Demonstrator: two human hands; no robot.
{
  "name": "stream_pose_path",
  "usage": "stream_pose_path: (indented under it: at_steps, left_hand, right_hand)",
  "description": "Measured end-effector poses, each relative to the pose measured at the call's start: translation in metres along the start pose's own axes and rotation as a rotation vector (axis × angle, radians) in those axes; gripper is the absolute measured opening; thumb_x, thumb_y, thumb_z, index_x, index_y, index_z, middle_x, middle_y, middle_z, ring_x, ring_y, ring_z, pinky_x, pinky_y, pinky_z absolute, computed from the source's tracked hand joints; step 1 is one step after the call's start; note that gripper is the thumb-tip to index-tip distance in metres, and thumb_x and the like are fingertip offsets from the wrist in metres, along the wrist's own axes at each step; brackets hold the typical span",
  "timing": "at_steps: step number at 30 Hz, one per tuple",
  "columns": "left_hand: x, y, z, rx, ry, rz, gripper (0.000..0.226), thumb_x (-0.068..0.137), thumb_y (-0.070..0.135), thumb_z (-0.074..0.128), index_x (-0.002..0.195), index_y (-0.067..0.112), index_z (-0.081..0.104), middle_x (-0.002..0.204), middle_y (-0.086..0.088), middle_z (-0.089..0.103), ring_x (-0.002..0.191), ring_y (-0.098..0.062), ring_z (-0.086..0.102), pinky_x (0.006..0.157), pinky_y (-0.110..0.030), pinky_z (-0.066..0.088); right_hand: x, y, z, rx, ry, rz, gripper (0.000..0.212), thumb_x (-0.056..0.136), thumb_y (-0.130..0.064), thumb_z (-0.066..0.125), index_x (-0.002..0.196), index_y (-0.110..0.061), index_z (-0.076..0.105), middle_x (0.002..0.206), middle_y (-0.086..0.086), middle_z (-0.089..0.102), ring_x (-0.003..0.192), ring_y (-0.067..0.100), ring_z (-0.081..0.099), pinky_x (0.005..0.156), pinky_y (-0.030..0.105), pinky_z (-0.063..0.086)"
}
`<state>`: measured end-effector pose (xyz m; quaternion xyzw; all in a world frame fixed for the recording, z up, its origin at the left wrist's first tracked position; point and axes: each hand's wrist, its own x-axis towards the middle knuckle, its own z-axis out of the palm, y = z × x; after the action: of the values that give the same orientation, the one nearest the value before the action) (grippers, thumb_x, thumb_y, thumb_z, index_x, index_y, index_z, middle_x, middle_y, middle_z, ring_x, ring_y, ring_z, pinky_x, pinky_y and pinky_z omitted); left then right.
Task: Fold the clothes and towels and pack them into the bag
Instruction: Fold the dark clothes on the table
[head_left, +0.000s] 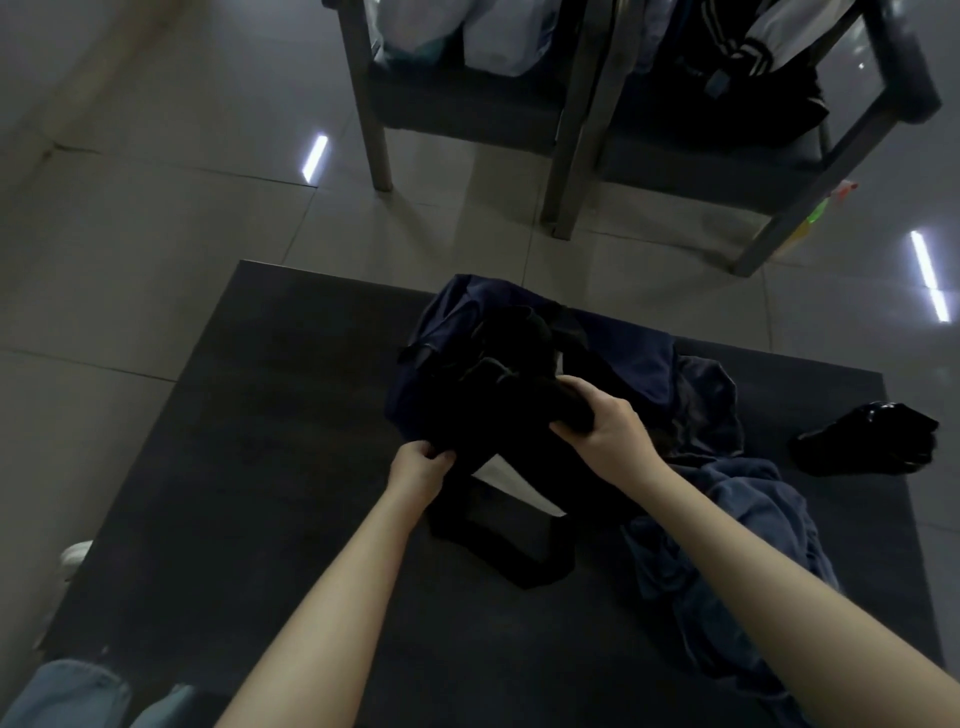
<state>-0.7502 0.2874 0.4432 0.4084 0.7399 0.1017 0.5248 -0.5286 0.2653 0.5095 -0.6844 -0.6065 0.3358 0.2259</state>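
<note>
Black garment (498, 410) gripped by right hand (597, 421); bag (503, 475) edge, apparently, pinched by left hand (421, 462). Mouth best held wide just beside it.

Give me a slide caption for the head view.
Person's left hand and right hand grip a black garment over a bag on a dark table, blue clothes beside.

Bag (498, 384) on table (260, 415), clothes (737, 519) right, chairs (571, 130) behind.

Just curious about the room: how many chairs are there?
2 chairs: one beyond the table, top centre; the other beside it, top right. More may be out of view.
</note>
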Motion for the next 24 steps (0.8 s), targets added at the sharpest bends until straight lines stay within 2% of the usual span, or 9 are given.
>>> stream_pose_path:
  at_steps: [4,8,9,13,16,18,21,24]
  left_hand:
    - [-0.019,0.004,-0.003,-0.003,-0.037,0.113,0.015,0.091,0.018,0.062,0.095,0.004,0.067,0.090,-0.013,0.068,0.075,-0.019,0.062,0.066,-0.028,0.047]
    - [-0.033,0.007,-0.004,-0.030,-0.093,0.197,0.012,0.091,0.012,0.060,0.096,0.003,0.067,0.092,-0.012,0.068,0.081,-0.018,0.062,0.071,-0.029,0.050]
    - [-0.033,0.006,-0.005,0.001,-0.095,0.202,0.012,0.091,0.013,0.060,0.096,0.005,0.067,0.091,-0.010,0.068,0.082,-0.019,0.063,0.071,-0.031,0.050]
    - [-0.029,-0.006,-0.010,0.193,-0.055,0.151,0.011,0.093,0.020,0.057,0.095,0.012,0.065,0.087,-0.002,0.063,0.076,-0.013,0.058,0.058,-0.023,0.043]
    - [-0.023,-0.008,-0.015,0.234,-0.015,0.088,0.015,0.094,0.022,0.054,0.093,0.011,0.065,0.091,-0.008,0.066,0.079,-0.019,0.061,0.065,-0.029,0.049]
    - [-0.019,0.002,-0.021,0.279,0.126,0.111,0.018,0.093,0.025,0.050,0.089,0.011,0.061,0.090,-0.009,0.065,0.080,-0.023,0.062,0.069,-0.034,0.051]
    - [-0.009,0.031,-0.028,0.358,0.318,0.297,0.019,0.095,0.026,0.050,0.101,0.010,0.057,0.101,-0.007,0.058,0.089,-0.023,0.056,0.073,-0.035,0.046]
    - [0.015,0.064,-0.023,0.571,0.267,0.492,0.037,0.094,0.031,0.053,0.127,0.013,0.050,0.125,-0.008,0.047,0.114,-0.026,0.047,0.090,-0.040,0.044]
  right_hand:
    - [0.005,-0.004,0.006,-0.120,0.013,-0.008,0.051,0.086,-0.019,0.065,0.135,-0.024,0.050,0.122,0.003,0.063,0.111,0.023,0.059,0.087,0.036,0.050]
    - [0.007,-0.004,0.014,-0.256,0.019,-0.038,0.051,0.088,-0.021,0.063,0.137,-0.022,0.048,0.122,0.004,0.062,0.110,0.026,0.058,0.083,0.036,0.048]
    - [0.007,-0.002,0.014,-0.260,0.002,-0.032,0.051,0.088,-0.021,0.063,0.137,-0.022,0.048,0.123,0.004,0.061,0.111,0.026,0.057,0.085,0.036,0.048]
    - [-0.001,0.006,0.015,-0.175,-0.078,0.001,0.052,0.085,-0.018,0.067,0.134,-0.022,0.051,0.125,0.002,0.061,0.115,0.023,0.056,0.092,0.033,0.047]
    - [-0.011,0.015,0.010,-0.106,-0.079,0.018,0.051,0.082,-0.014,0.069,0.131,-0.021,0.054,0.120,0.003,0.063,0.111,0.022,0.058,0.089,0.028,0.045]
    - [-0.013,0.022,0.002,-0.070,-0.076,0.046,0.051,0.081,-0.010,0.070,0.129,-0.019,0.055,0.118,0.005,0.064,0.110,0.023,0.058,0.089,0.029,0.045]
    - [-0.014,0.034,-0.015,-0.027,-0.074,0.081,0.051,0.079,-0.007,0.072,0.127,-0.017,0.057,0.114,0.007,0.065,0.110,0.024,0.059,0.092,0.034,0.047]
    - [-0.018,0.044,-0.030,-0.011,-0.092,0.109,0.052,0.079,-0.007,0.073,0.127,-0.018,0.057,0.115,0.005,0.065,0.112,0.022,0.058,0.093,0.032,0.046]
